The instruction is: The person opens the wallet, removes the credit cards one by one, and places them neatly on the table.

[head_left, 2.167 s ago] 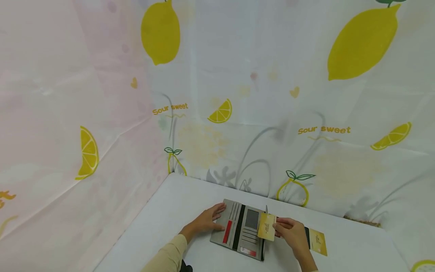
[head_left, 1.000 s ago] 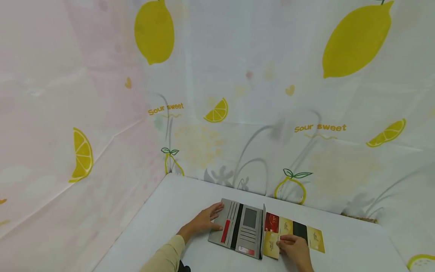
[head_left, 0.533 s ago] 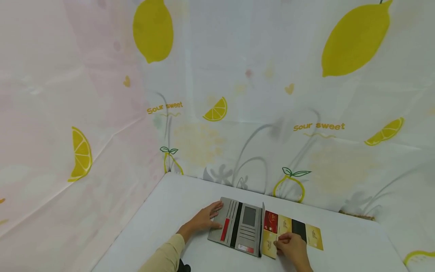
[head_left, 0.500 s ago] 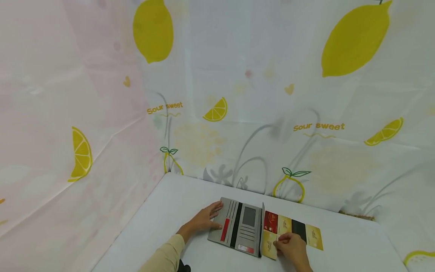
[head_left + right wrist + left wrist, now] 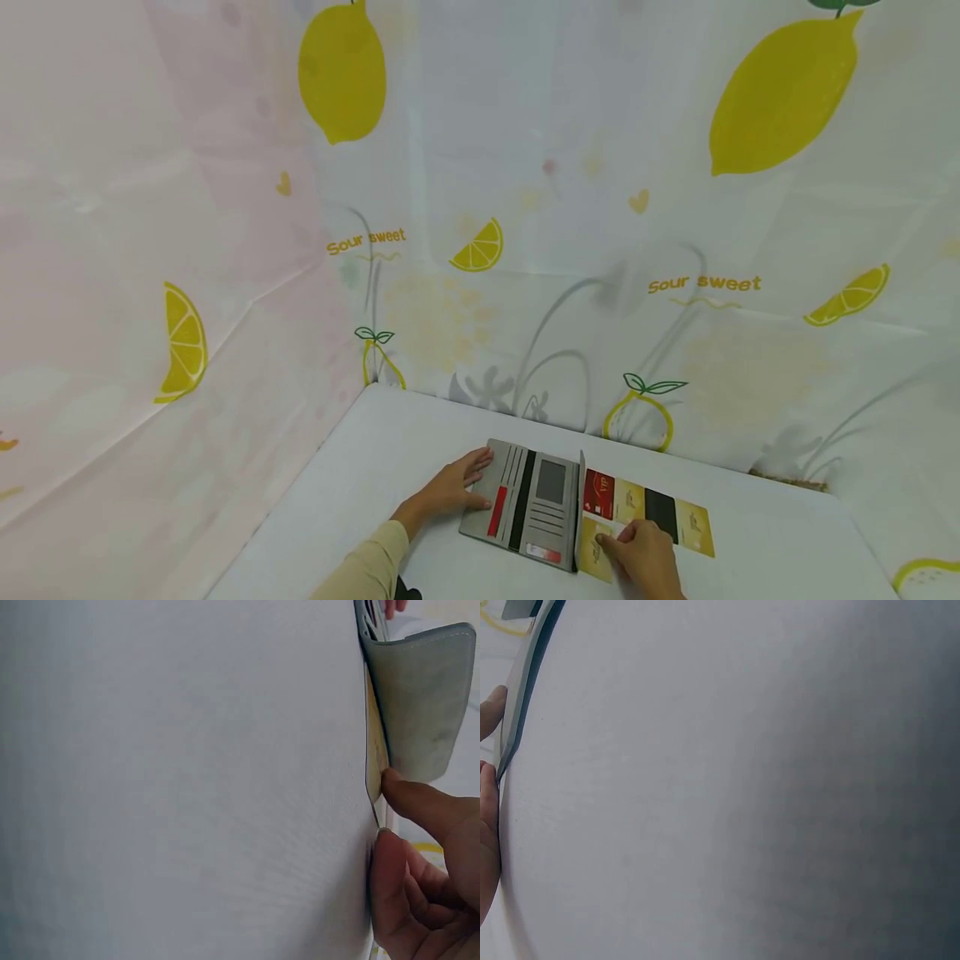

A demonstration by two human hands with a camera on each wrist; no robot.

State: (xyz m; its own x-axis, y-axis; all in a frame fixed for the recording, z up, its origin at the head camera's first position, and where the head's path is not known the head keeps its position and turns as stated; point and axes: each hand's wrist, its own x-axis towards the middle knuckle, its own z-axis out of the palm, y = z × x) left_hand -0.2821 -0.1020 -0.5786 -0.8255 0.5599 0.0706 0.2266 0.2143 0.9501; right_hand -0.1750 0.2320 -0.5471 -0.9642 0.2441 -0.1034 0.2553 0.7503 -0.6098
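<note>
A grey bifold wallet (image 5: 546, 518) lies open, with card slots, a clear window and a flap (image 5: 420, 697) standing up at its right side. My left hand (image 5: 448, 487) rests on the wallet's left edge, its fingers spread and thumb over the inner side. Beside the flap, a gold card (image 5: 596, 562) lies on the table, slightly turned. My right hand (image 5: 647, 557) has its thumb on that card's face, with a curled finger at the card's edge in the right wrist view. A red card (image 5: 499, 510) shows in a left slot, a white-and-red one in a right slot.
Behind the gold card, a row of cards runs to the right: a red VIP card (image 5: 598, 492), a second gold card (image 5: 628, 502), a black card (image 5: 661, 515) and another gold card (image 5: 695, 527). A lemon-print curtain (image 5: 555, 317) borders the white table (image 5: 420, 425).
My right hand has brought the gold card from over the wallet down to the table beside the flap. Its thumb has since moved left onto the card's face. The left hand stays put.
</note>
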